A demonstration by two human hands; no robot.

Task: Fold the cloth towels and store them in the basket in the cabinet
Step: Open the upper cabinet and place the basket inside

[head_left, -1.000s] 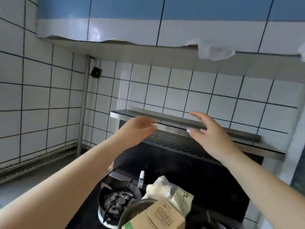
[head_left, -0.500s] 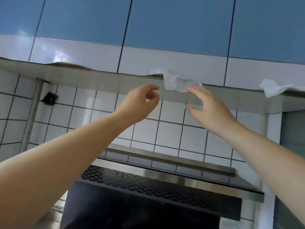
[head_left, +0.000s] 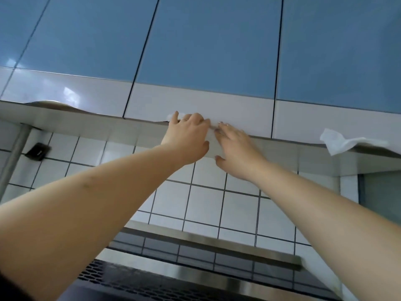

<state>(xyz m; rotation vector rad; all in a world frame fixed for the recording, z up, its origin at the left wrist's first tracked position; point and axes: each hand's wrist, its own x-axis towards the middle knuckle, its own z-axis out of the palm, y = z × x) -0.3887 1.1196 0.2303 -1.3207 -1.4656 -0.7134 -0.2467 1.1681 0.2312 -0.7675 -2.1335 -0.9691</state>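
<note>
Both arms are reaching up to the bottom edge of the blue-and-white wall cabinet [head_left: 208,61]. The left hand [head_left: 186,137] is lying over a white cloth towel [head_left: 171,116] tucked at the cabinet's lower edge, with only a corner of cloth peeking out beside the fingers and a ring showing on one finger. The right hand [head_left: 236,148] is sitting just beside it, fingertips up at the same edge and touching the same cloth; whether either hand is actually pinching it is hard to tell. Further right, a second white towel [head_left: 338,144] is hanging from the edge. Below, the tiled wall [head_left: 206,203] and a steel range hood [head_left: 195,270] are showing.
</note>
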